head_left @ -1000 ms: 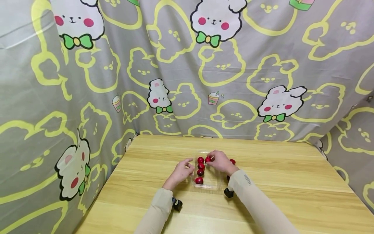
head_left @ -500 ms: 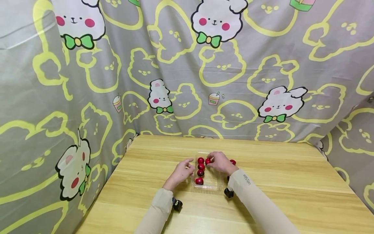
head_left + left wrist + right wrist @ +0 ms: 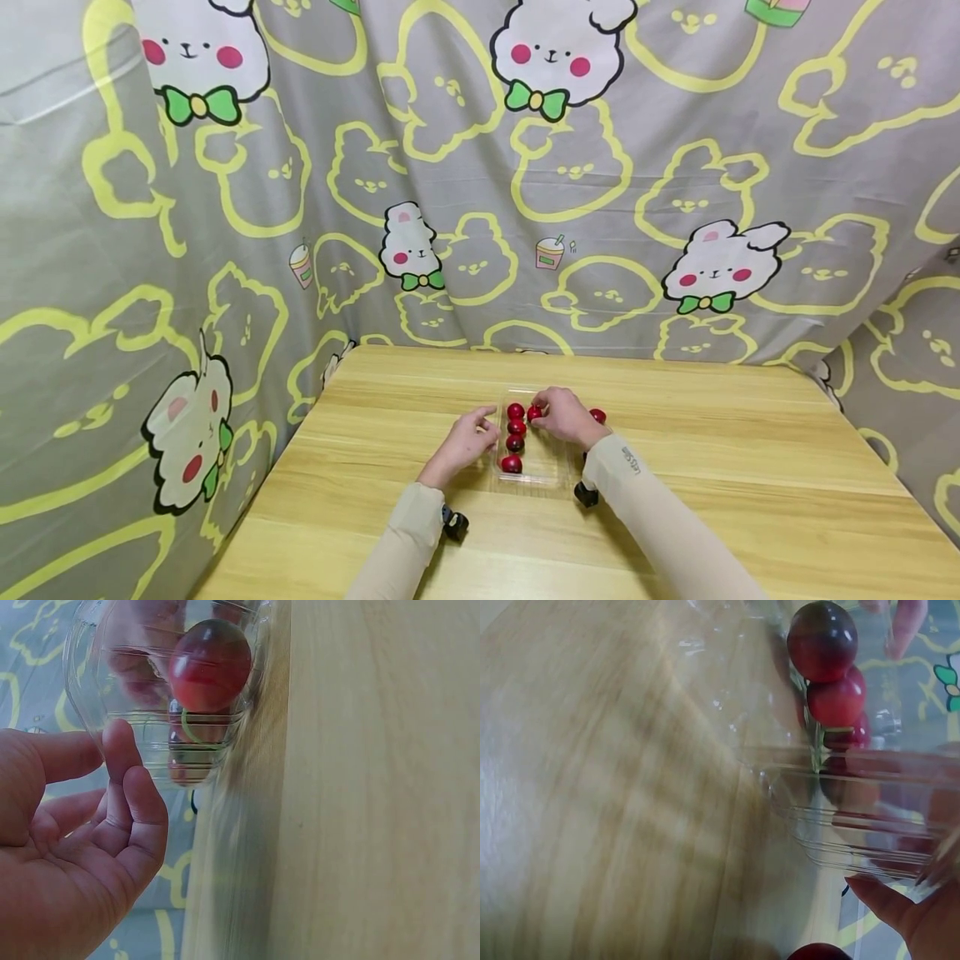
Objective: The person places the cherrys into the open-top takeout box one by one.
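The left arm (image 3: 399, 542) and right arm (image 3: 667, 525) reach forward, slanting inward. The left hand (image 3: 463, 440) has its thumb and fingers bent, tips pointing toward the right hand (image 3: 566, 417). The right hand extends slightly farther forward, fingers angled down, pinching. The two hands stay apart.

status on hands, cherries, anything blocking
Right hand pinching a cherry at the clear plastic tray. Left hand at tray's left edge. Four cherries lined up inside; no obstruction seen.

I see free room in the clear plastic box (image 3: 549, 454) at near right; cherries (image 3: 516, 427) block its left.
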The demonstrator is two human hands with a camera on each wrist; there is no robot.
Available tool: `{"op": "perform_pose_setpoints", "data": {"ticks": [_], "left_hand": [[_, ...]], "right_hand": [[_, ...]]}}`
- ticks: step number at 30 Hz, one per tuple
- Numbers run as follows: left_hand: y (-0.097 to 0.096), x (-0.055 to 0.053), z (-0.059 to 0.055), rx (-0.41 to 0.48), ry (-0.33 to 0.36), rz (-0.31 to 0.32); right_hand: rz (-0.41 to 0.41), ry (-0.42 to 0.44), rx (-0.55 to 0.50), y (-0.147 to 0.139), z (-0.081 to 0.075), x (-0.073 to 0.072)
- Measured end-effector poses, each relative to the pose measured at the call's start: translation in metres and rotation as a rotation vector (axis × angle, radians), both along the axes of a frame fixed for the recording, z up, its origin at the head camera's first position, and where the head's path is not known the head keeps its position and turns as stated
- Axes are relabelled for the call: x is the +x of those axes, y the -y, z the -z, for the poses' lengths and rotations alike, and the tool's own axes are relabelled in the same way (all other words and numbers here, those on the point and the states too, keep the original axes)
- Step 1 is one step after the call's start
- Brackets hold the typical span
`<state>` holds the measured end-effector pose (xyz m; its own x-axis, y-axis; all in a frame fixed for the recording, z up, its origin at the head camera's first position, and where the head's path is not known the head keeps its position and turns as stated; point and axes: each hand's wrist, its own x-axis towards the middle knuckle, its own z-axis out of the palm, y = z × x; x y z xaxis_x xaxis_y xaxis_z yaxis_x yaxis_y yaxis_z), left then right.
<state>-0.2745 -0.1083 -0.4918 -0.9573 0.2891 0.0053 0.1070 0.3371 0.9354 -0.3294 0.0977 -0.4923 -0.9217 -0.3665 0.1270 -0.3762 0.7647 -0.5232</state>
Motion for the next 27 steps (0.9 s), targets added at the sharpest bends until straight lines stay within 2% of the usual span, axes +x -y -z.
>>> {"op": "perform_pose_setpoints", "data": {"ticks": [10,16,20,24,27], "left_hand": [[0.000,-0.001,0.000,-0.007,0.005,-0.007],[-0.001,0.000,-0.003,0.038,0.015,-0.006],[-0.001,0.009,-0.014,0.060,0.026,0.004],[-0.004,0.020,-0.029,0.039,0.018,0.004],[-0.004,0.023,-0.033,0.031,0.016,0.001]], "right_hand": [[0.009,-0.025,0.006,0.000,-0.001,0.000],[-0.003,-0.064,-0.003,0.000,-0.003,0.000],[0.003,-0.059,-0.001,0.000,-0.003,0.001],[0.003,-0.060,0.002,0.000,-0.002,0.001],[-0.001,-0.065,0.003,0.000,-0.002,0.001]]}}
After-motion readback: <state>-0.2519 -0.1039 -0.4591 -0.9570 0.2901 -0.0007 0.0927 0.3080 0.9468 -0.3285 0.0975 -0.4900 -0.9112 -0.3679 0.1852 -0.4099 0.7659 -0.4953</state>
